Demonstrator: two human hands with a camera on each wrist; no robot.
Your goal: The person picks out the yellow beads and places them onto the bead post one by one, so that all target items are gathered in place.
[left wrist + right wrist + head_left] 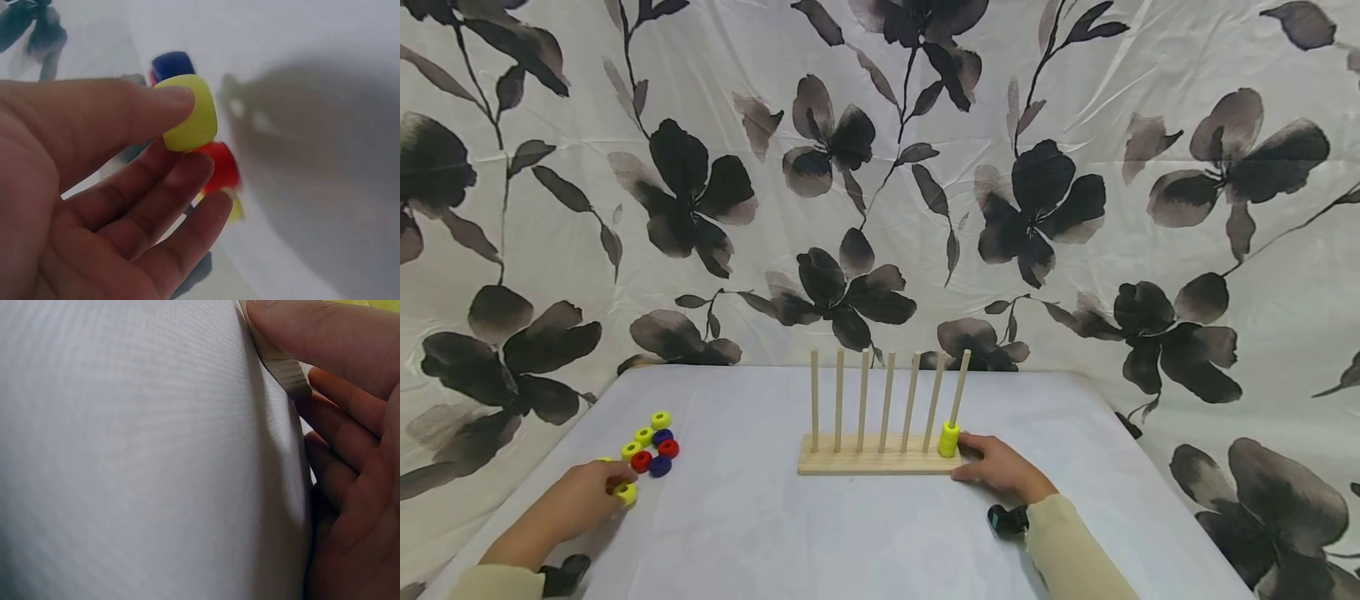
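My left hand (574,502) pinches a yellow bead (194,115) between thumb and fingers, at the left of the table. Just beyond it lie loose beads, among them a red bead (641,462) and a blue bead (660,466). Near the middle stands a wooden peg stand (880,465) with several upright pegs. Yellow beads (949,440) are stacked on its rightmost peg. My right hand (1006,469) holds the right end of the base, thumb in front and fingers behind; in the right wrist view the wooden end (290,376) shows between them.
More yellow beads (661,420) lie in the loose group at the left. A white cloth (737,533) covers the table. Behind the table hangs a flowered curtain (940,225). Dark bands with small devices (1006,521) sit at both wrists.
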